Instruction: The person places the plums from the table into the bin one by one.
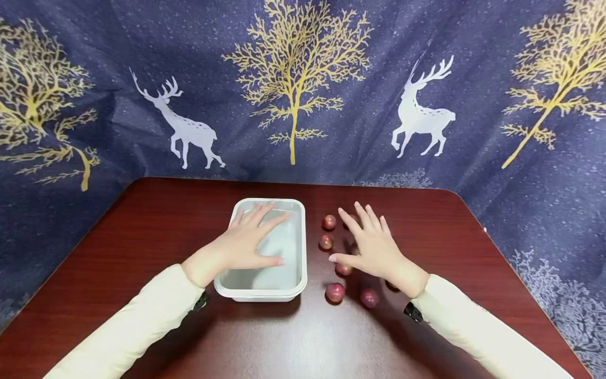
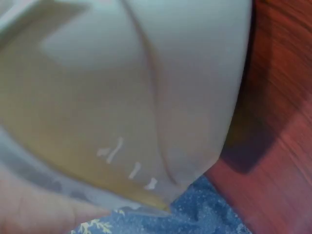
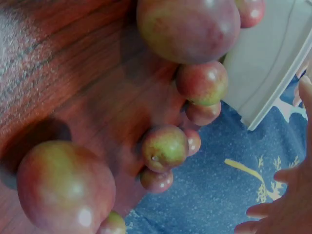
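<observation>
My left hand (image 1: 241,245) hovers over a white rectangular tub (image 1: 222,287), fingers spread and holding nothing. In the left wrist view the tub's wall (image 2: 195,83) fills most of the picture. To the right, my right hand (image 1: 376,250) is held with spread fingers above several round red-purple plums. A plum (image 1: 335,292) and another plum (image 1: 369,298) lie nearest me. Farther back are a plum (image 1: 326,242) and a plum (image 1: 329,222). Others lie partly hidden beneath the right hand and wrist. The right wrist view shows a green-tinged plum (image 3: 68,187) close up.
Everything stands on a dark red-brown wooden table (image 1: 331,342). Behind it hangs a dark blue cloth (image 1: 331,142) printed with white deer and golden trees. The tub's raised rim (image 1: 304,247) runs just left of the plums.
</observation>
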The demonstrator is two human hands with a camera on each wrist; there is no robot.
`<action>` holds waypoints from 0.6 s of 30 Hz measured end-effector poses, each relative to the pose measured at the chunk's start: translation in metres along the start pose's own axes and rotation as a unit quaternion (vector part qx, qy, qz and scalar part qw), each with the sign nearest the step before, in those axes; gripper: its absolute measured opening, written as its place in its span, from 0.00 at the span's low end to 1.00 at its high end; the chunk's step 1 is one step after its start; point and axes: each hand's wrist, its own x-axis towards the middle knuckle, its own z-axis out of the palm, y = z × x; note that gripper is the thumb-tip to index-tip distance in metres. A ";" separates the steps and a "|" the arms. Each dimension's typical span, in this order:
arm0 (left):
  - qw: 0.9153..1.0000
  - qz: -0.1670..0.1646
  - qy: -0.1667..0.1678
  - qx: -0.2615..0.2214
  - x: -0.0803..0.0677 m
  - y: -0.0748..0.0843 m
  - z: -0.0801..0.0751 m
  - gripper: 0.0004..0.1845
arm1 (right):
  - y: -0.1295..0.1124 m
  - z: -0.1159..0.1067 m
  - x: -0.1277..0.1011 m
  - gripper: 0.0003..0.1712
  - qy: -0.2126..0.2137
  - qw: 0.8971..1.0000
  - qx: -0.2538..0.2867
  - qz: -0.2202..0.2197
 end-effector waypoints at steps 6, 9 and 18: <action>0.999 -0.013 0.012 -0.051 -0.006 0.000 -0.009 0.48 | 0.005 -0.007 -0.001 0.55 0.029 0.999 0.017 0.008; 0.996 -0.021 0.026 -0.087 -0.007 0.000 -0.012 0.46 | 0.009 -0.010 -0.003 0.52 0.042 0.999 0.025 0.008; 0.989 -0.039 0.054 -0.131 -0.012 -0.012 -0.025 0.45 | 0.022 -0.020 0.002 0.46 0.047 0.997 0.048 0.028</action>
